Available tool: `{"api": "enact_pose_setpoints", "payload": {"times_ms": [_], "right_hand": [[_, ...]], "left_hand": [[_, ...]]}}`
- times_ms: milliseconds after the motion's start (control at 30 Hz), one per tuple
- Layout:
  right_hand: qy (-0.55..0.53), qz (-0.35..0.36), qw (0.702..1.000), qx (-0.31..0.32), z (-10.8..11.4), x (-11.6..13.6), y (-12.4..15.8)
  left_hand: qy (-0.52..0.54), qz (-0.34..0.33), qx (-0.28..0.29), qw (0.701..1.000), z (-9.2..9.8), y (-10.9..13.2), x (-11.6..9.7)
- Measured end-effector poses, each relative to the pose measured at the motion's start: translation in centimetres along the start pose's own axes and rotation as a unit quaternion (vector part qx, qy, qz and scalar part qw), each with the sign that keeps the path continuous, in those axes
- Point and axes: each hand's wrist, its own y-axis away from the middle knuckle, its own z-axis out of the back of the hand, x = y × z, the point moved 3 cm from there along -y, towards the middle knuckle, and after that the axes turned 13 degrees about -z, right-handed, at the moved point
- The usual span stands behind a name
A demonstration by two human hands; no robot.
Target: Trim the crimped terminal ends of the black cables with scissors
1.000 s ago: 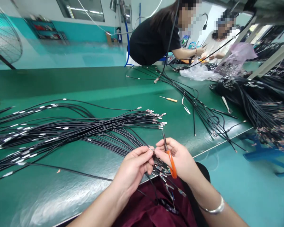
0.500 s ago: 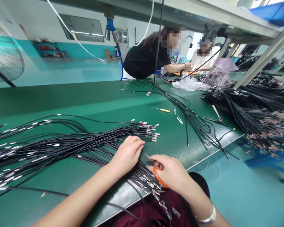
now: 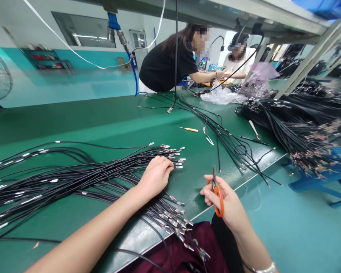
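Green table (image 3: 82, 117) holds black cables (image 3: 110, 168); the left hand (image 3: 156, 172) bends over them, but I can't tell if it grips any; the right hand (image 3: 229, 199) curls around orange-handled scissors (image 3: 216, 191)

Left arm (image 3: 102, 222) reaches from near left, left hand (image 3: 156, 174) back up, fingers curled down. Right hand (image 3: 226, 199) apart, farther right, fingers bent inward; right forearm (image 3: 250, 242) angles in from near right.

We note white-and-teal walls (image 3: 22, 32); dark window (image 3: 79, 28), bright streaks low; shiny teal floor (image 3: 272, 235); shelf rack (image 3: 45, 59); blue stool (image 3: 315, 185).
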Motion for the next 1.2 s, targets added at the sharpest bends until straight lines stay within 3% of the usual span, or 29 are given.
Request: {"api": "enact_pose_setpoints", "payload": {"times_ms": [167,300,400,600,800,933,1200], "right_hand": [[-0.031,-0.002,0.999,0.005,-2.9,0.8,-1.0],[-0.040,0.019,0.998,0.041,-6.1,2.0,-1.8],[-0.050,0.031,0.997,0.049,-7.2,2.5,-1.8],[-0.048,0.028,0.997,0.053,-7.1,2.2,-1.1],[-0.064,0.038,0.997,0.025,-7.2,2.3,-0.9],[-0.017,0.074,0.997,0.005,-7.0,2.5,-0.9],[0.129,0.148,0.980,-0.022,-6.4,1.7,-0.6]], "left_hand": [[0.052,0.016,-0.045,0.997,1.8,2.7,-2.4],[0.089,-0.009,-0.104,0.991,2.3,4.0,-3.8],[0.100,-0.004,-0.119,0.988,2.4,4.3,-4.2],[0.120,0.000,-0.125,0.985,2.7,4.6,-4.4],[0.079,-0.046,-0.140,0.986,2.4,4.8,-3.7],[0.060,-0.049,-0.106,0.991,2.5,4.5,-2.9],[0.126,-0.030,-0.032,0.991,2.9,4.1,-2.5]]}}
